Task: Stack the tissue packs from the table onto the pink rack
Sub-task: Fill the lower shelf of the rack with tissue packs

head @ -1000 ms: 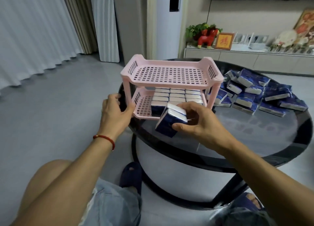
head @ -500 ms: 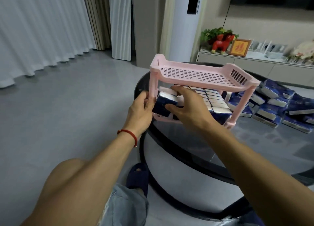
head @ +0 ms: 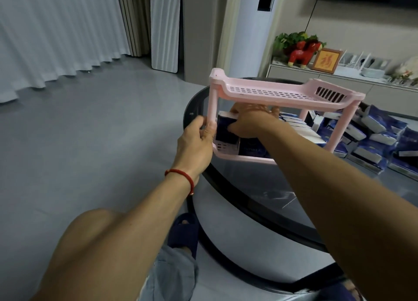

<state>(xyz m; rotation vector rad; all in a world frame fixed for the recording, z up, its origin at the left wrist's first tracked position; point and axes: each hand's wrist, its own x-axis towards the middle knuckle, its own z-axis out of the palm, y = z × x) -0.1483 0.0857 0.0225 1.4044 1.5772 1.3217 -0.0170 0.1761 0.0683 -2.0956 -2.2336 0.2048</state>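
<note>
Hands (head: 248,122) apparently on pack (head: 226,129), rack (head: 267,92)

Rack (head: 267,90) noted as pink, slotted. Tissue packs (head: 373,133) recorded dark blue with white. Wrist cord (head: 181,176) observed red.

rack (head: 267,90): matt pink plastic | table (head: 260,187): glossy dark glass | packs (head: 371,124): shiny film

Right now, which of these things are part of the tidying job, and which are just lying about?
Part of the job:
pink rack
tissue pack in the right hand
loose packs on the table

Just lying about:
red horse figure
framed picture
curtains
</note>
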